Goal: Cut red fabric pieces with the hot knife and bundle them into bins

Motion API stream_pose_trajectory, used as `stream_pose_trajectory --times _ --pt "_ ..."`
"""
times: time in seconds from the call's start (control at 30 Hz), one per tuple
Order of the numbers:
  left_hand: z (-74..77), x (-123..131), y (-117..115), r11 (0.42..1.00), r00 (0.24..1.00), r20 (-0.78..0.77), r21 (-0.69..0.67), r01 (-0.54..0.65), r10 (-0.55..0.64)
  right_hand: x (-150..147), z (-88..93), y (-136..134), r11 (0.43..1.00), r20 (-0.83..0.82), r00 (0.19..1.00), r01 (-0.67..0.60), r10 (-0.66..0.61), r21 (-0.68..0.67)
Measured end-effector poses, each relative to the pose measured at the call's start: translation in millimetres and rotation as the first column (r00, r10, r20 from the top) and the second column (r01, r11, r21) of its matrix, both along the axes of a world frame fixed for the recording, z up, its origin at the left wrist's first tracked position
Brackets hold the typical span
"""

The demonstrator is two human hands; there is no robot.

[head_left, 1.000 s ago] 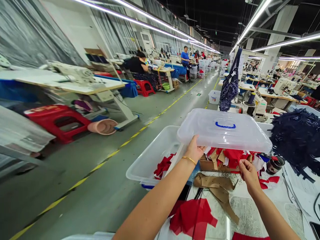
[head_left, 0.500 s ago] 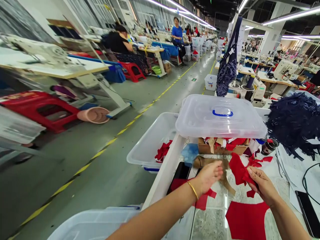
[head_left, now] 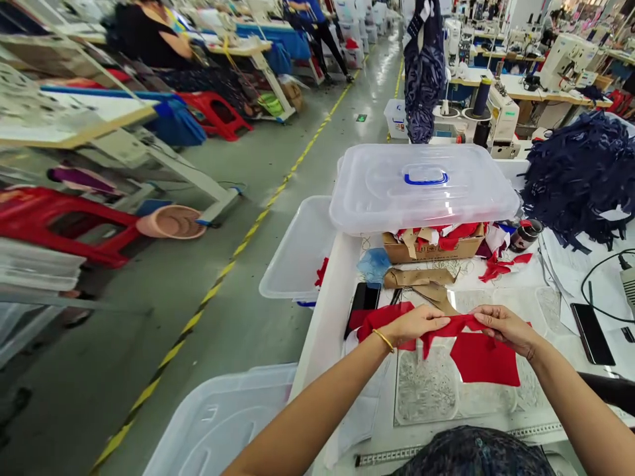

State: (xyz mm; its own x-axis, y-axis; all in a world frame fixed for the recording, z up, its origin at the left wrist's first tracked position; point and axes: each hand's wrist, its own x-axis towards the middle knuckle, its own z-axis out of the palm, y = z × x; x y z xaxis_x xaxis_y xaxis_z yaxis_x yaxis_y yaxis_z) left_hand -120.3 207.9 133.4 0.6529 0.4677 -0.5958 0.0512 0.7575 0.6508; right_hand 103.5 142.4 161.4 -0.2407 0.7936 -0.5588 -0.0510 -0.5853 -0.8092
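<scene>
A strip of red fabric [head_left: 449,327] is being drawn out between the left hand [head_left: 414,324] and the right hand [head_left: 506,328], the fingers of each curled almost closed over it, as the cut red pieces are handled; even tension looks called for next. A red fabric panel [head_left: 483,360] is laid flat just beneath the right fingers, while red cloth [head_left: 381,319] is bunched beyond the left fingers.

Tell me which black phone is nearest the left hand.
The phone just beyond the left hand, beside the red fabric; the other phone lies past the right hand.
</scene>
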Motion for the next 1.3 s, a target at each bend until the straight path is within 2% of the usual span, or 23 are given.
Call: stream_pose_trajectory --times 0.2,0.3,0.43,0.5,0.53,0.6,0.67,0.73,0.8,0.87,0.9,0.97,1.03,1.07,1.13,1.23,1.3 --pt "5.2 -28.4 -12.6 0.976 0.992 -0.111 0.215 -0.031 0.056 13.0 -19.0 -15.3 1.0 0.108 0.994 0.001 -0.001 0.003" --pt "4.7 -37.6 -20.0 0.965 0.989 -0.135 0.262 -0.024 0.061 14.6 -24.3 -17.7 0.999 0.193 0.981 -0.003 -0.007 0.049" --pt "3.0 -42.5 -32.7 0.951 0.979 -0.201 0.309 0.032 0.032 14.6 -34.5 -18.3 0.995 0.271 0.961 0.032 -0.058 0.099" --pt "1.3 -44.3 -40.5 0.919 0.957 -0.291 0.378 0.114 0.002 15.4 -39.5 -19.4 0.988 0.317 0.943 0.061 -0.103 0.139" --pt "-0.1 -45.7 -44.5 0.886 0.93 -0.367 0.426 0.185 -0.018 16.3 -41.6 -20.3 0.984 0.339 0.932 0.075 -0.126 0.159" --pt "-4.4 -50.2 -51.9 0.78 0.829 -0.558 0.505 0.37 -0.033 19.3 -45.1 -23.0 0.976 0.376 0.911 0.098 -0.167 0.194" --pt "-10.4 -55.9 -58.0 0.673 0.698 -0.716 0.51 0.536 -0.014 23.6 -48.4 -26.2 0.969 0.402 0.894 0.112 -0.195 0.219" --pt "-16.9 -61.7 -62.6 0.614 0.615 -0.789 0.487 0.622 0.003 28.6 -51.8 -29.6 0.963 0.423 0.879 0.122 -0.218 0.241" --pt "-22.3 -66.0 -67.3 0.571 0.595 -0.803 0.506 0.646 0.038 34.1 -55.3 -33.7 0.953 0.446 0.861 0.133 -0.247 0.271" --pt "-26.0 -68.4 -74.7 0.501 0.612 -0.777 0.592 0.631 0.147 40.0 -58.5 -39.4 0.937 0.472 0.833 0.144 -0.288 0.318" --pt "-27.5 -68.7 -80.4 0.442 0.626 -0.745 0.653 0.615 0.23 43.2 -60.0 -43.3 0.927 0.486 0.818 0.143 -0.308 0.347" --pt "-31.4 -67.7 -96.3 0.279 0.646 -0.654 0.754 0.594 0.394 49.6 -63.8 -53.4 0.904 0.516 0.785 0.126 -0.342 0.408" --pt "-38.1 -65.1 -117.9 0.131 0.642 -0.592 0.777 0.616 0.487 55.6 -69.6 -66.1 0.883 0.548 0.754 0.088 -0.361 0.461" --pt "-42.9 -63.5 -130.2 0.091 0.632 -0.595 0.76 0.644 0.497 58.2 -73.6 -73.1 0.873 0.564 0.74 0.063 -0.366 0.483" --pt "-54.4 -60.6 -155.2 0.073 0.603 -0.647 0.708 0.703 0.467 62.2 -83.3 -87.5 0.855 0.594 0.715 0.01 -0.369 0.518" --pt "-70.7 -59.0 -186.9 0.111 0.573 -0.721 0.654 0.748 0.391 64.9 -99.5 -107.1 0.833 0.635 0.678 -0.06 -0.371 0.55" --pt "-77.3 -59.3 -199.6 0.139 0.572 -0.735 0.65 0.747 0.365 65.3 -108.5 -116.8 0.821 0.659 0.652 -0.096 -0.376 0.564"
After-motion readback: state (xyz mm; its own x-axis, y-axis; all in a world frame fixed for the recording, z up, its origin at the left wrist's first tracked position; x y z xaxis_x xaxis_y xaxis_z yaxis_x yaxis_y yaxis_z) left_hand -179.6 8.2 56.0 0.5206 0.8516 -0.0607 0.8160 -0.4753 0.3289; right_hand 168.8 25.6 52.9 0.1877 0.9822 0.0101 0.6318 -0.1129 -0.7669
